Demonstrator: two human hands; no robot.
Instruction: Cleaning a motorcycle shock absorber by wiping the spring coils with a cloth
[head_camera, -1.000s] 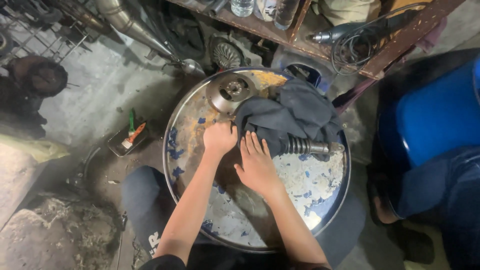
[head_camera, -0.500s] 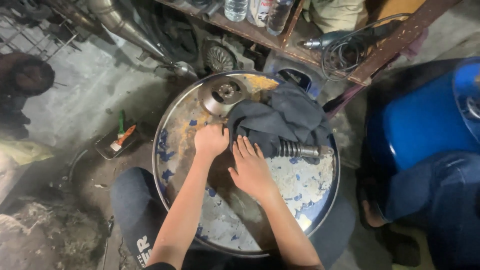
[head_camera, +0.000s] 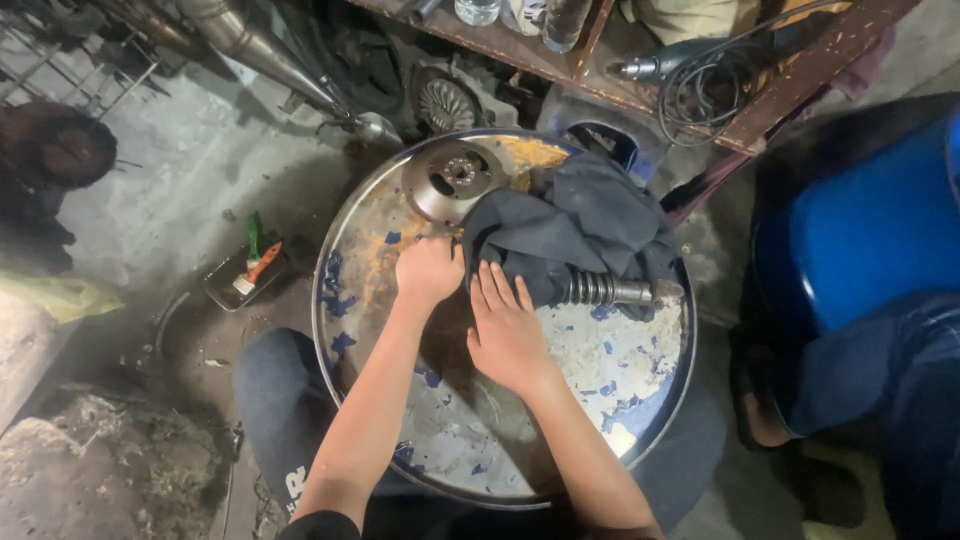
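A round metal drum top (head_camera: 620, 400) with flaking blue paint serves as the work surface. On it lies a dark grey cloth (head_camera: 580, 225) wrapped over a metal shaft with a coil spring (head_camera: 610, 291), whose end sticks out to the right. My left hand (head_camera: 428, 270) is a closed fist gripping the cloth's left edge. My right hand (head_camera: 505, 330) lies flat with fingers spread, fingertips touching the cloth's lower edge near the spring. A round metal disc part (head_camera: 450, 178) rests at the drum's far side, just above my left hand.
A small tray with a green and orange tool (head_camera: 250, 270) sits on the concrete floor to the left. A wooden shelf (head_camera: 700, 90) with bottles, a power tool and coiled cable stands behind. A blue drum (head_camera: 870, 230) and a seated person's leg (head_camera: 880, 380) are at right.
The view shifted slightly. Both hands stay at the cloth's left edge; my left hand has closed tighter on the cloth, and my right hand has barely moved.
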